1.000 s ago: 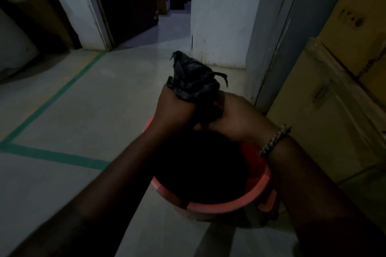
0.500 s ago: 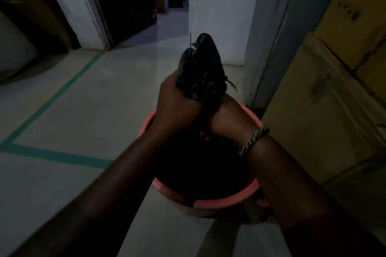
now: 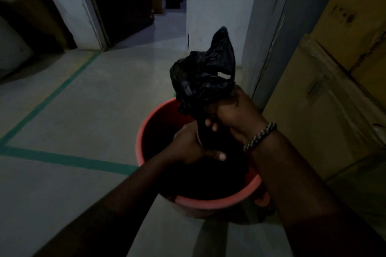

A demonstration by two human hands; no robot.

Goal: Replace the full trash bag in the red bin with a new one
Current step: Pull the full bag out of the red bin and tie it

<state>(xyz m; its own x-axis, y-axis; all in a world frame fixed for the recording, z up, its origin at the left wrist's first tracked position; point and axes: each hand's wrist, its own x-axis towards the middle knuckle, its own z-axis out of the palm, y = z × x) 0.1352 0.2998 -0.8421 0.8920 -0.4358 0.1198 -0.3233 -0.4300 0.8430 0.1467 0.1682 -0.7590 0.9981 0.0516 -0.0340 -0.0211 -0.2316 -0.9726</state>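
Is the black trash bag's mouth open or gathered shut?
Gathered shut: the right hand grips the black trash bag at its bunched neck, the left hand lower, above the red bin.

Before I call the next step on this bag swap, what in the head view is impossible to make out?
- Body of the black trash bag inside the red bin: lost in shadow and behind both forearms, so its fill is unknown.
- Knot at the neck: covered by the right hand and left hand.
- Bin base: hidden by its own near rim.
- Any new bag: none visible.
- Room beyond the doorway: too dark.
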